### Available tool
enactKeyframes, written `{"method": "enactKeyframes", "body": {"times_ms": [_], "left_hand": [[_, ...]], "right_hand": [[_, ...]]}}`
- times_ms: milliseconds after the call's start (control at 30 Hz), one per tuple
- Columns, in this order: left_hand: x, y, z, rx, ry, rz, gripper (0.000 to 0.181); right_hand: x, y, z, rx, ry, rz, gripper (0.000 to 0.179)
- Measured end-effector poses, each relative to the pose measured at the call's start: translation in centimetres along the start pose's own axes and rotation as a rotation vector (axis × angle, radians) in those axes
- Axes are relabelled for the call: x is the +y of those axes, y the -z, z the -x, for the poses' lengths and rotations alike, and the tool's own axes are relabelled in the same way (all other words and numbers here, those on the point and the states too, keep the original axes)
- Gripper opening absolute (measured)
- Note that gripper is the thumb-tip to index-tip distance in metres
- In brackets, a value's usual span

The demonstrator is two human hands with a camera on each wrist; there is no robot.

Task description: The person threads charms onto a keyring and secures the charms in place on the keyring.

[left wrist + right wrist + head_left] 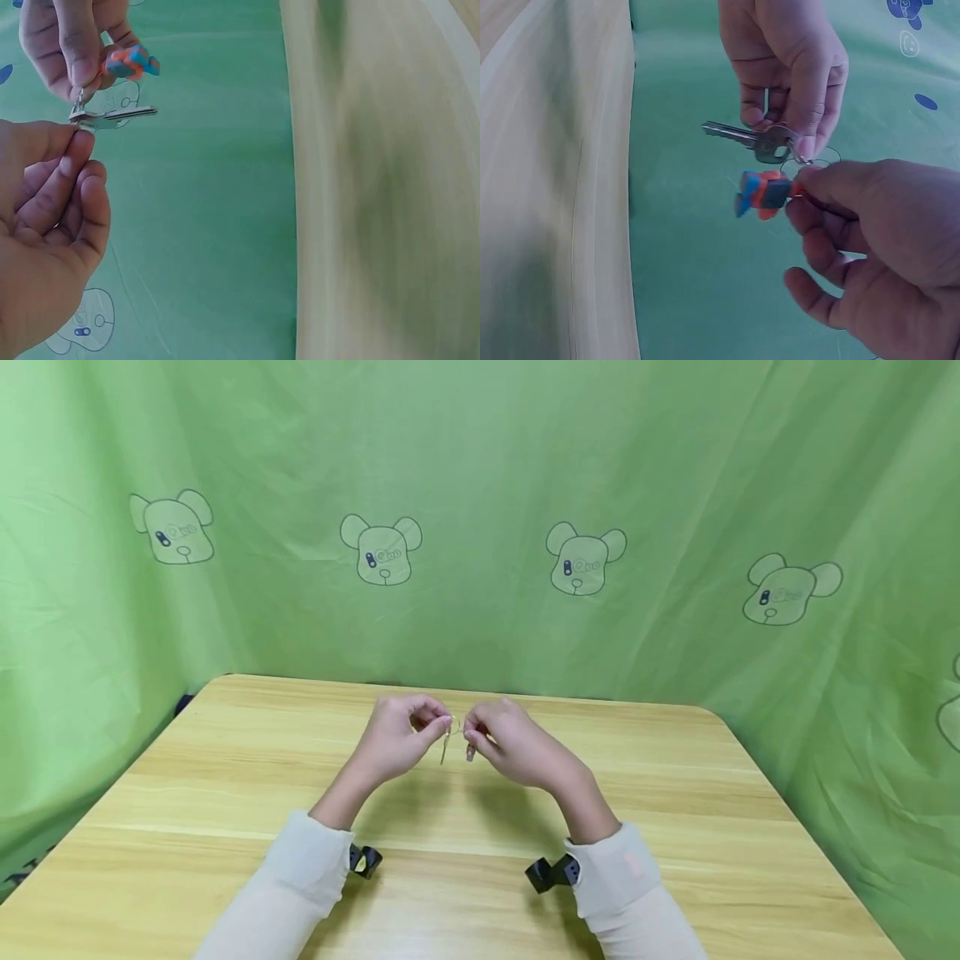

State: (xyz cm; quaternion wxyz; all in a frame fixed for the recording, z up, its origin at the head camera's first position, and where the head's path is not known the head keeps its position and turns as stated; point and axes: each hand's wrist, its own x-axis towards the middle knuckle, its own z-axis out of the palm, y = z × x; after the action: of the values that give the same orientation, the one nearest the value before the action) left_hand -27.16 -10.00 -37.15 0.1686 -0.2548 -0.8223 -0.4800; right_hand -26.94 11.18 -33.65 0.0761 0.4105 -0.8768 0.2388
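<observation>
Above the table, both hands meet at a thin key ring [456, 725]. My left hand [401, 739] pinches the ring between thumb and fingers, close to the head of a silver key [772, 146]. The key hangs loose, its toothed blade pointing away from the fingers. With thumb and forefinger my right hand [517, 743] pinches the end of a small orange, blue and grey charm [769, 193], beside the ring. Its other fingers are loosely bent. Fingertips cover part of the ring and the charm's attachment.
A wood-grain table [675, 793] lies beneath the hands. Green cloth [480, 460] printed with bear heads hangs behind it and along both sides. Black wrist cameras [551, 875] stick out from the sleeves above the tabletop.
</observation>
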Motion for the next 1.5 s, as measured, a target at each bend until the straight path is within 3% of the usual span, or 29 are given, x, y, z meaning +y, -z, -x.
{"method": "enactKeyframes", "body": {"times_ms": [233, 500, 867, 1133, 1500], "left_hand": [[-0.5, -0.9, 0.1, -0.093, 0.083, 0.01, 0.005], [-1.6, -2.2, 0.7, -0.257, 0.198, 0.004, 0.005], [-3.7, -3.5, 0.4, -0.447, 0.219, -0.014, 0.004], [-4.3, -3.8, -0.6, -0.51, 0.235, -0.092, 0.007], [-5.3, -3.7, -1.5, -0.509, 0.278, -0.172, 0.009]], "right_hand": [[0.8, -0.1, 0.5, -0.121, -0.039, -0.035, 0.016], [1.8, -0.7, 1.2, -0.319, -0.171, -0.113, 0.016], [3.4, -2.9, 0.9, -0.472, -0.235, 0.022, 0.026], [4.0, -3.7, 0.2, -0.488, -0.253, 0.063, 0.024], [5.7, -5.2, -0.4, -0.385, -0.213, -0.015, 0.02]]}}
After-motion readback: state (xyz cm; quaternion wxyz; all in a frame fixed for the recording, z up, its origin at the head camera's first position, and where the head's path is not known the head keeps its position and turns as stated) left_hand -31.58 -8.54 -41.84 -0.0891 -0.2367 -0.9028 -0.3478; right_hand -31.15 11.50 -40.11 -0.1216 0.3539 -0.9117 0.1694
